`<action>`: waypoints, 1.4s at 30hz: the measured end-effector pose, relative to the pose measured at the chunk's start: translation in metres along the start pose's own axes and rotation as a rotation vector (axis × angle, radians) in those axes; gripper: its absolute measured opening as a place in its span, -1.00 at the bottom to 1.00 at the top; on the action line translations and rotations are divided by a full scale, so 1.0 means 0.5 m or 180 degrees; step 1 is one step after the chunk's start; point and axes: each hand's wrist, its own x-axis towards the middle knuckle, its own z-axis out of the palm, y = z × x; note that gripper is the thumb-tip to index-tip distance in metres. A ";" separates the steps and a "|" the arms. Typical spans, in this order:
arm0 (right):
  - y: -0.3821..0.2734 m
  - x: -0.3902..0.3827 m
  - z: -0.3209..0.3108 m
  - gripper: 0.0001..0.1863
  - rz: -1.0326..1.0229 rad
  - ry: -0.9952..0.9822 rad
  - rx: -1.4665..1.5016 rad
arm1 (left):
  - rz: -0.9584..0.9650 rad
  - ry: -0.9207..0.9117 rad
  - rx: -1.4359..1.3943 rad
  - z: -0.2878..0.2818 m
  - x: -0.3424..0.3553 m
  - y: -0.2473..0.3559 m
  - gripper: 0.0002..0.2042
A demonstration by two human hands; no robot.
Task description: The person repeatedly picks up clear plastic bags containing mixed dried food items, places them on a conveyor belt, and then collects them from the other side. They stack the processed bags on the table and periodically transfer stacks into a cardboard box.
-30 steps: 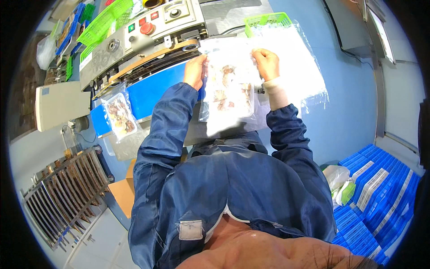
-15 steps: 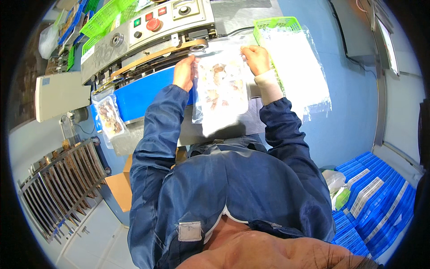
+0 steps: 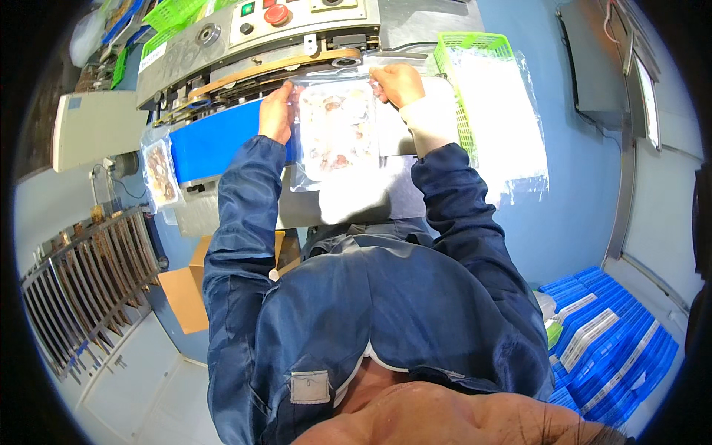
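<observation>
My left hand (image 3: 277,113) pinches the upper left edge of a clear plastic bag (image 3: 298,174) at the right end of the blue conveyor belt (image 3: 222,147). My right hand (image 3: 400,87) grips the bag's upper right corner with curled fingers. Inside the bag lies a pale tray of brownish food pieces (image 3: 337,133), washed out by glare, so their kind is unclear. Just beyond the bag's top edge runs the tan band of a band sealing machine (image 3: 274,78). A second bagged tray (image 3: 160,174) hangs over the belt's left end.
A green basket (image 3: 463,119) with a stack of clear bags (image 3: 504,126) stands right of my right hand. On the machine's panel sits a red knob (image 3: 276,15). An open cardboard box (image 3: 184,297) is below left, blue crates (image 3: 615,334) lower right, a metal rack (image 3: 89,285) at left.
Both hands have carried the bag leftward along the machine, onto the belt's right end. The second bagged tray has shifted left at the belt's far end. My view has shifted too.
</observation>
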 end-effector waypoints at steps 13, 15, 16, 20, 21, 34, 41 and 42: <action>-0.007 -0.074 0.050 -0.68 -0.0877 0.0292 -0.0540 | 0.2319 0.1705 0.0228 -0.168 -0.266 -0.069 -0.77; 0.007 -0.142 0.039 -0.66 -0.1203 0.0123 -0.0125 | 0.2449 0.2309 0.0619 -0.218 -0.349 -0.169 -0.78; -0.001 -0.185 0.048 -0.68 -0.1321 0.0076 -0.0200 | 0.2203 0.2472 0.0575 -0.237 -0.394 -0.213 -0.79; -0.034 -0.368 0.148 -0.69 -0.1769 -0.0830 -0.0488 | 0.1320 0.2974 0.0472 -0.331 -0.562 -0.435 -0.82; -0.081 -0.411 0.212 -0.71 -0.1895 -0.1152 -0.0462 | 0.1195 0.3031 0.0259 -0.401 -0.600 -0.451 -0.81; 0.047 -0.941 1.017 -0.88 -0.2368 -0.4280 -0.1293 | 0.0451 0.4415 -0.1226 -0.996 -1.111 -0.885 -0.80; 0.130 -1.078 1.389 -0.83 -0.3179 -0.4941 -0.1801 | 0.0616 0.4777 -0.1351 -1.272 -1.213 -0.995 -0.83; 0.144 -1.076 1.439 -0.82 -0.3425 -0.4953 -0.1751 | 0.0605 0.4802 -0.1308 -1.305 -1.215 -0.991 -0.83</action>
